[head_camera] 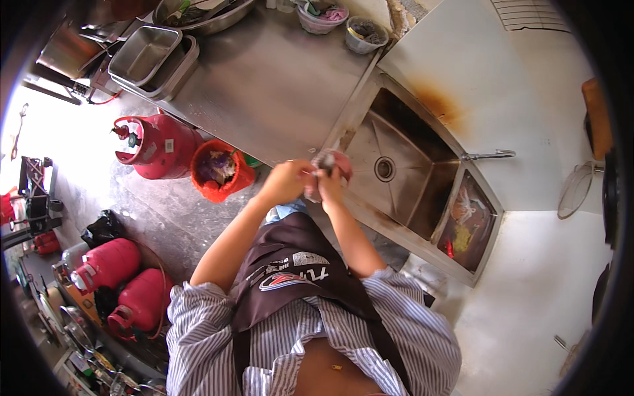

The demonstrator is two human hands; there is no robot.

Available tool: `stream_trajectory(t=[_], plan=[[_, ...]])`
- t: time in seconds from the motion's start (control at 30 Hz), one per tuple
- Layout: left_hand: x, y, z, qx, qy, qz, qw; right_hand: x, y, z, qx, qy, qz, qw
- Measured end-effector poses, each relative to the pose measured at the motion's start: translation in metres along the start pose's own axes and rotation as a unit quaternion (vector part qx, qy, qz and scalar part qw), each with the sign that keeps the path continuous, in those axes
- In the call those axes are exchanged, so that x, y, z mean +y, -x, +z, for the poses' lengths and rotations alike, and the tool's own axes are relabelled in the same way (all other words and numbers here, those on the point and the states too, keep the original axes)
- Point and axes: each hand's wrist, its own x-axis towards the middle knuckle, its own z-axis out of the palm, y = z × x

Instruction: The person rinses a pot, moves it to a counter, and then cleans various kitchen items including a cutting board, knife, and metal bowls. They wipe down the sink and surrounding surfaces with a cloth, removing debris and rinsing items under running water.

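Observation:
My right hand (pixel 331 187) is closed around a soft, pinkish, cloth-like thing (pixel 343 162), held in front of my apron at the sink's near rim. A dark and whitish patch shows on top of it, too blurred to name. My left hand (pixel 287 182) is beside it, fingers curled and fingertips against its left side; whether they grip it is unclear. Just right of the hands lies the stainless steel sink (pixel 364 136), its round drain (pixel 385 169) visible. A chrome faucet (pixel 490 155) projects beyond the far rim.
The steel counter (pixel 267 84) carries metal pans (pixel 144 54) and plastic tubs (pixel 366 44). Left of me, a red gas cylinder (pixel 166 146) and an orange-lined waste bin (pixel 242 178) stand on the floor. More cylinders (pixel 143 302) sit lower left. Scraps (pixel 463 237) lie in a side basin.

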Motion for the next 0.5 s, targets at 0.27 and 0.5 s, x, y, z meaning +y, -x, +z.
stream_trajectory(t=[0.27,0.5], plan=[[-0.052,0.007,-0.094,0.167,0.028,-0.137,0.976,-0.072,-0.124,0.028,0.250,0.204,-0.282,0.903],[-0.065,-0.060,-0.123,0.174,-0.292,-0.122,0.933,-0.180,-0.296,-0.011,0.252,0.538,-0.312,0.742]])
